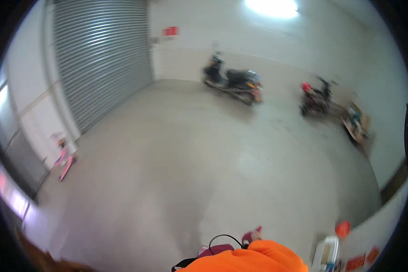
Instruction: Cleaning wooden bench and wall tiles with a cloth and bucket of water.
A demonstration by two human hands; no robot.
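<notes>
Neither of my hands shows anywhere in the head view. At the lower edge my orange top [254,259] fills the middle, with a thin black cable [223,235] looping up beside it. Just past the top, a small maroon and skin-toned shape [253,235] sticks out; it looks like a foot in a slipper, but blur keeps me from being sure. Below right stands a white plastic container [327,252], with a round red object [343,229] close by it.
A dark scooter [233,80] stands by the back wall, a second two-wheeler [316,99] farther right near a loaded cart or box [357,124]. A grey roller shutter [102,59] closes the left side; a pink kick scooter [65,158] stands near it on the grey floor [181,149].
</notes>
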